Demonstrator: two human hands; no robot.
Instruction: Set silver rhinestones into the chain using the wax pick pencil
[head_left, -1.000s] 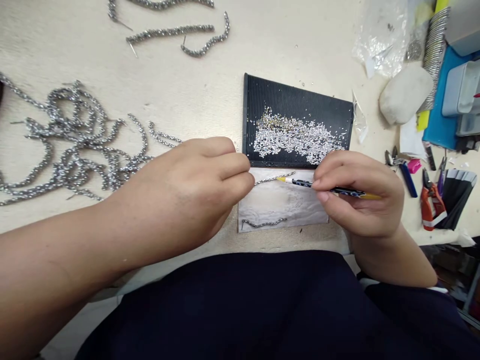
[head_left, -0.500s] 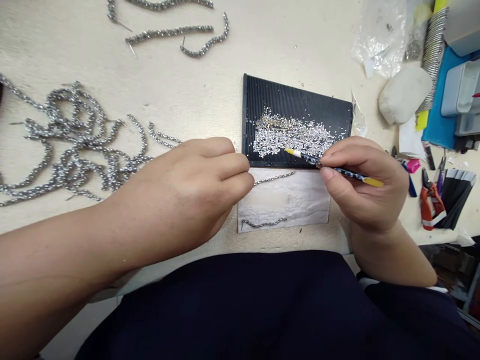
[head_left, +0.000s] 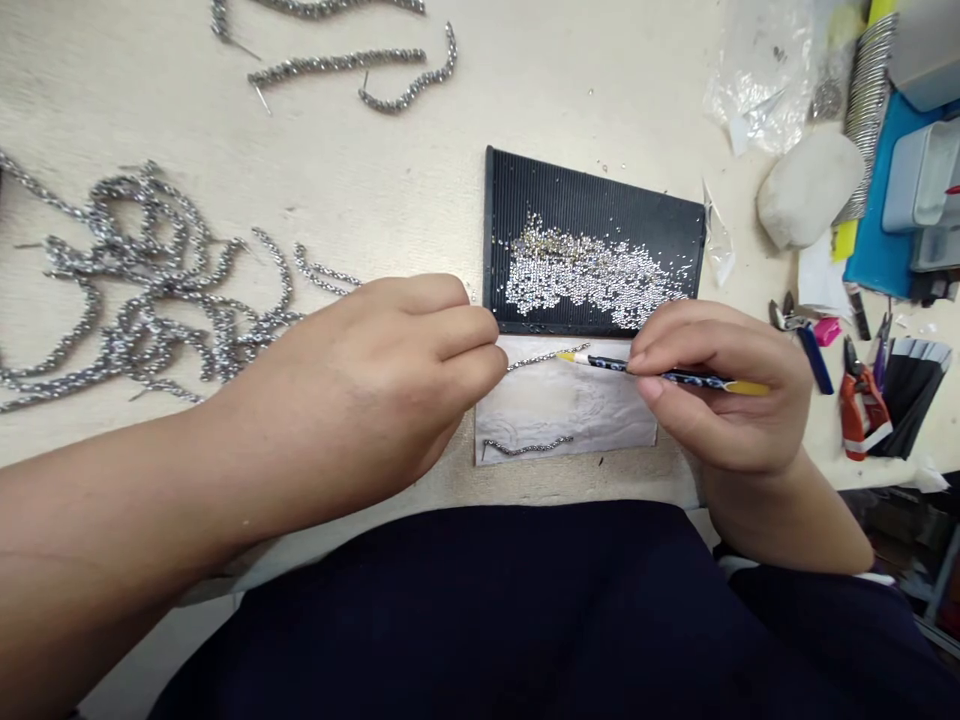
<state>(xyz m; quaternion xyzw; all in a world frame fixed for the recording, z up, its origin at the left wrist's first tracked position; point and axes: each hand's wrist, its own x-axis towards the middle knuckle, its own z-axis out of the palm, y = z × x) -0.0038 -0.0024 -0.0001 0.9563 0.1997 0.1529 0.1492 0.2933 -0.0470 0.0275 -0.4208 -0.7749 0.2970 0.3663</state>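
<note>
The left hand [head_left: 367,375] and the right hand [head_left: 720,385] meet over a pale grey board [head_left: 570,410] just below the black ridged tray [head_left: 592,180]. The left hand is curled, its fingertips [head_left: 480,335] at the left end of a thin beaded strand [head_left: 544,358] lying along the board's upper part; whether they pinch it cannot be told. The right hand is closed in a narrow grip on a slim pick [head_left: 675,377], a black-and-blue barrel with a yellow end, and its pale tip sits at the strand's right part, touching or just above it. A shorter, wavy metal strand [head_left: 525,447] lies lower on the board. Shiny silver beads [head_left: 585,275] are spread in a dense patch in the tray's grooves. Left of the tray, a tangled heap of chunky silver strands [head_left: 142,290] lies on the cream table [head_left: 375,150], with more strands [head_left: 337,65] above it. Right of the tray are a white lump [head_left: 808,190], crumpled clear plastic [head_left: 757,80] and orange-handled pliers [head_left: 862,410].
</note>
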